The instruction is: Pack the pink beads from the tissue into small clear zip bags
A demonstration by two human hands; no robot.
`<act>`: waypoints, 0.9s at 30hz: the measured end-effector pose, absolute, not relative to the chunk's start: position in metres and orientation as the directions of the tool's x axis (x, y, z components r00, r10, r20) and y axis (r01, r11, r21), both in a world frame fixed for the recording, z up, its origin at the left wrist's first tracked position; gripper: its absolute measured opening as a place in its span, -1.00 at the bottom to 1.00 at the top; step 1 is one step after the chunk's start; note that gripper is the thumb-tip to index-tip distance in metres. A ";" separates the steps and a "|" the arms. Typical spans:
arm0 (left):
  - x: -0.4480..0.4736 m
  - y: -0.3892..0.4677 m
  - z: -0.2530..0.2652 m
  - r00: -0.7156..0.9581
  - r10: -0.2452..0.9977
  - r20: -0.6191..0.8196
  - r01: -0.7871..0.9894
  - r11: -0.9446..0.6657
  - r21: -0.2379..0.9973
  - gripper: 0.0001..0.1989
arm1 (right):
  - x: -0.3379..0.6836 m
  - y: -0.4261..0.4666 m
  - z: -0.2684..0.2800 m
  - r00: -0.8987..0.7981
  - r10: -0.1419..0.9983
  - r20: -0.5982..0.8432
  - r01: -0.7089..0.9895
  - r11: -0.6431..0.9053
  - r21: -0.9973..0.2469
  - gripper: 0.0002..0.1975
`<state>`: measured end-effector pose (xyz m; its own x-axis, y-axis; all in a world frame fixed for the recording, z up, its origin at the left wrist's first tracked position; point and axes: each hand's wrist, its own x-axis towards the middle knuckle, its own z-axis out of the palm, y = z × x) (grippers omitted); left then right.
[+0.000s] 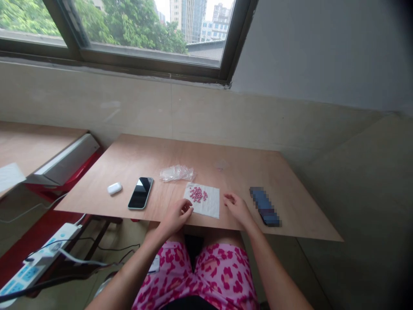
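Note:
A square of white tissue-like paper [210, 208] lies near the table's front edge. On its upper left part is a loose cluster of small pink beads or pellets [195, 194], with a few a little apart to the right. My left hand [179, 212] rests at the paper's lower left corner, fingers loosely curled, a gap between thumb and fingers. To the right of the paper, my right hand [236, 206] lies on the table with its fingers bent and apart. I see nothing in either hand. Behind the paper sits a crumpled clear plastic bag [177, 173].
The wooden table [245, 172] also bears a phone [141, 193] and a white earbud case [115, 188] on the left. A pixelated dark phone-like object [265, 206] lies on the right. A small clear plastic scrap [221, 165] is farther back. Lower left stands a power strip [41, 254].

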<state>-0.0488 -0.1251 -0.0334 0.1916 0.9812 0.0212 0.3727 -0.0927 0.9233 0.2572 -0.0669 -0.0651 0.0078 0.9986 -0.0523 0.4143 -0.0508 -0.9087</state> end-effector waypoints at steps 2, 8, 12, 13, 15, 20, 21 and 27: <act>-0.054 -0.121 -0.033 0.170 0.985 0.033 0.405 -0.100 0.909 -0.79 | 0.250 -0.072 -0.061 -0.056 0.998 -0.010 0.470 0.018 -0.882 -0.70; -0.090 -0.067 -0.023 0.061 0.987 0.152 0.625 -0.156 0.765 -0.77 | 0.238 -0.077 -0.057 -0.135 0.987 0.084 0.560 0.146 -0.816 -0.72; -0.122 -0.003 -0.015 0.057 0.987 0.147 0.827 -0.129 0.547 -0.63 | 0.239 -0.079 -0.058 -0.193 0.977 0.094 0.576 0.190 -0.795 -0.73; -0.128 0.012 -0.014 0.065 0.990 0.126 0.841 -0.122 0.527 -0.55 | 0.240 -0.079 -0.058 -0.199 0.975 0.094 0.573 0.194 -0.796 -0.74; -0.139 0.038 -0.012 0.090 0.994 0.066 0.860 -0.111 0.498 -0.39 | 0.241 -0.079 -0.056 -0.209 0.973 0.096 0.566 0.200 -0.800 -0.74; -0.149 0.071 -0.012 0.161 0.982 -0.096 0.871 -0.096 0.482 -0.29 | 0.244 -0.078 -0.051 -0.216 0.971 0.104 0.556 0.210 -0.804 -0.76; -0.150 0.073 -0.011 0.171 0.979 -0.109 0.869 -0.098 0.486 -0.31 | 0.244 -0.078 -0.051 -0.215 0.971 0.107 0.553 0.211 -0.806 -0.77; -0.154 0.061 0.007 0.185 0.981 -0.052 0.829 -0.128 0.544 -0.34 | 0.243 -0.077 -0.050 -0.210 0.970 0.125 0.535 0.221 -0.815 -0.79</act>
